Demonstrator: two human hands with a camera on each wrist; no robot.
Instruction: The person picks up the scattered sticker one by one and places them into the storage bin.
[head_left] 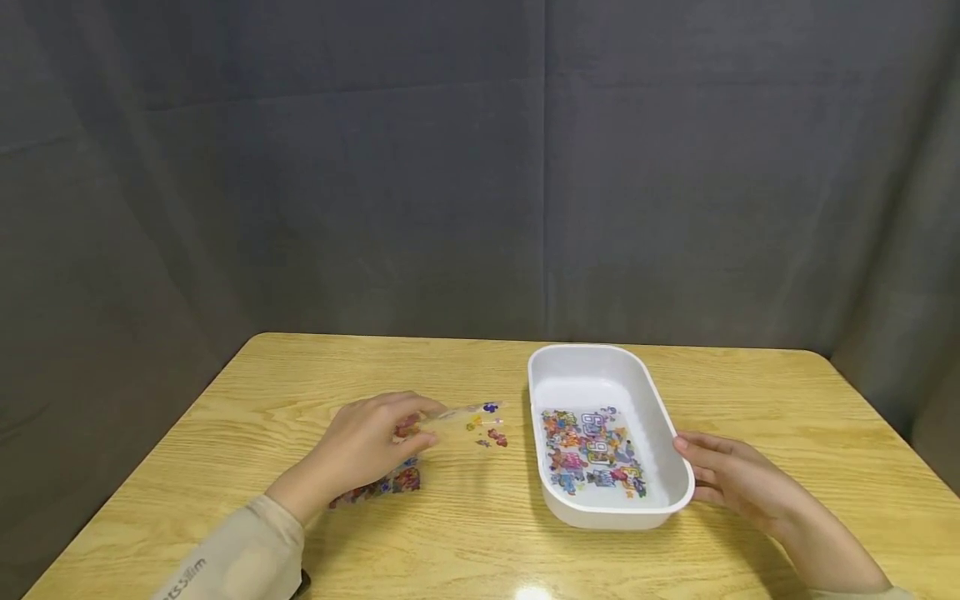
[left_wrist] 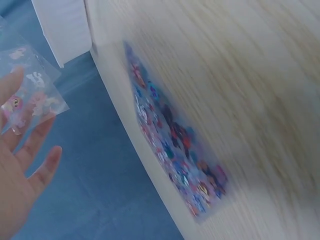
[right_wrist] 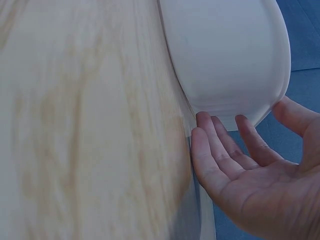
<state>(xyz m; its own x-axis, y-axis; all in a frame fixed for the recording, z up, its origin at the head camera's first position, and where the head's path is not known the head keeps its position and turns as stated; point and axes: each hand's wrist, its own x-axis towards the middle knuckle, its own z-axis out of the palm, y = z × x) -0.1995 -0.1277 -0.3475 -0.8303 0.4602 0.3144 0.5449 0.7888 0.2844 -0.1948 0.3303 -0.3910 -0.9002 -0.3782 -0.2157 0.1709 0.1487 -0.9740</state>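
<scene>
My left hand [head_left: 375, 442] pinches a clear sticker sheet [head_left: 491, 437] between thumb and fingers, above the table and left of the white tray. Beneath that hand, another sticker sheet [head_left: 407, 478] with dense colourful figures lies on the table; the left wrist view shows this lower sheet [left_wrist: 175, 145] at length. The white tray [head_left: 618, 521] holds clear sheets printed with colourful figures [head_left: 596, 450]. At the tray's right side, my right hand [head_left: 742, 483] touches it, thumb at the rim and fingers against the outer wall, as the right wrist view shows at the tray wall [right_wrist: 230, 65].
The wooden table [head_left: 465, 550] has its far edge behind the tray. Beyond it hangs a dark grey curtain [head_left: 405, 208]. A black object partly shows beside the left sleeve [head_left: 247, 554].
</scene>
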